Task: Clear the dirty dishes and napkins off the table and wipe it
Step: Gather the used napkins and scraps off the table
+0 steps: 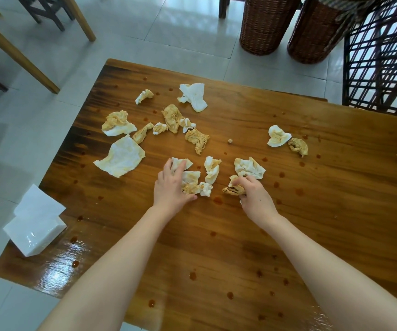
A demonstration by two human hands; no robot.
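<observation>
1. Head view: the fingers (247, 180) of the right hand (256, 197) are curling tightly round a brown-stained napkin wad (232, 190), gripping it at the middle of the table (216, 247).
2. The fingers (179, 167) of the left hand (170, 187) are lying spread and nearly straight, pressing on a crumpled white napkin (191, 179), with the thumb stretching along its near side.
3. More soiled napkins (172, 118) are lying scattered beyond both hands, mostly to the far left, with two at the right.
4. A tissue pack (35, 231) is overhanging the near left edge, and reddish sauce spots (192, 275) are dotting the wood.
</observation>
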